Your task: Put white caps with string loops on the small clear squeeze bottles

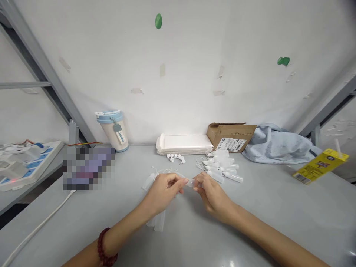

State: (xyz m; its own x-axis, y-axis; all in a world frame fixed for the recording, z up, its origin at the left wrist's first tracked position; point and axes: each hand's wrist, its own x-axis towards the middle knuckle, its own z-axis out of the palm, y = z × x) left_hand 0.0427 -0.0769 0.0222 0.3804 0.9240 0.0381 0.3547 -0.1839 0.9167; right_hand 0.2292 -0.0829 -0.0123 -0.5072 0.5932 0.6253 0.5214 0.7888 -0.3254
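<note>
My left hand (166,190) and my right hand (210,193) meet over the middle of the table, both closed in a pinch. Between their fingertips is a small translucent plastic tube (190,183), mostly covered by the fingers. Several similar tubes (159,221) lie under my left wrist, partly hidden. Behind that hand rest another tube (148,181) and some thin white strings. Beyond my right hand is a pile of clear tubes with thin white tails (233,177). A few small white pieces (175,158) lie farther back.
Against the wall stand a stack of white flat boxes (186,144), an opened cardboard box (233,135) and a bunched grey-blue cloth (278,144). A yellow drink carton (319,167) is at right. Leftward are a tumbler (114,131), a blurred-out phone (89,168) with a cable, and a power strip (33,167).
</note>
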